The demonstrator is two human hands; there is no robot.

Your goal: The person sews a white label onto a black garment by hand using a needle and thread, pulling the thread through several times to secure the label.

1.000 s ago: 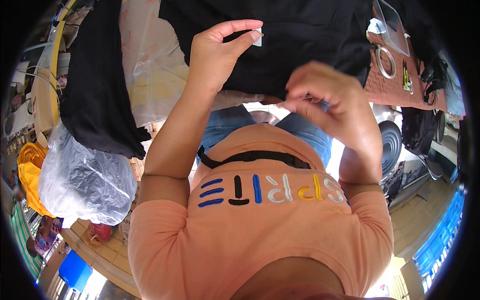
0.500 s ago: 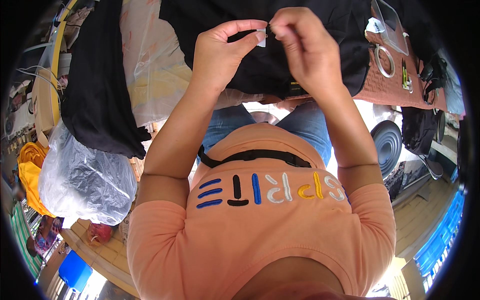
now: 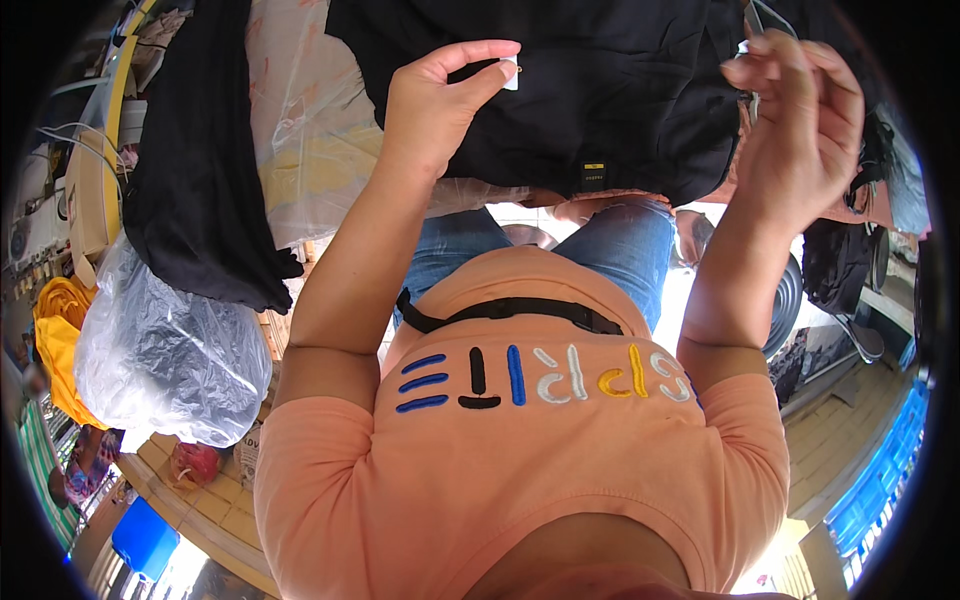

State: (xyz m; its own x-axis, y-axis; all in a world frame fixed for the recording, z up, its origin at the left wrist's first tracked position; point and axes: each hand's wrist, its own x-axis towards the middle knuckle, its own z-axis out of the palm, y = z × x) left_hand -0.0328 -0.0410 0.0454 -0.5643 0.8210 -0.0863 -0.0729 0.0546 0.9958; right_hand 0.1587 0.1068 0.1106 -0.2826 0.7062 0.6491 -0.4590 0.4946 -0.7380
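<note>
Currently — left hand [image 3: 437,112] pinches white piece [image 3: 512,81] | right hand [image 3: 803,130] near black cloth [image 3: 610,95]

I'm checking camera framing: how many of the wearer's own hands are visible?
2: the left hand pinches a small white piece above black cloth; the right hand is at upper right.

1 small white tag [image 3: 511,81], flat and roughly rectangular, is pinched by the thumb and fingertips of the left hand [image 3: 432,115], with a tiny gold-coloured piece [image 3: 519,69] at its right edge. Behind it lies 1 wide black cloth [image 3: 610,100], spread out and lightly wrinkled. Near its near edge, to the tag's right, sits 1 black label [image 3: 593,180] with a yellow far end.
</note>
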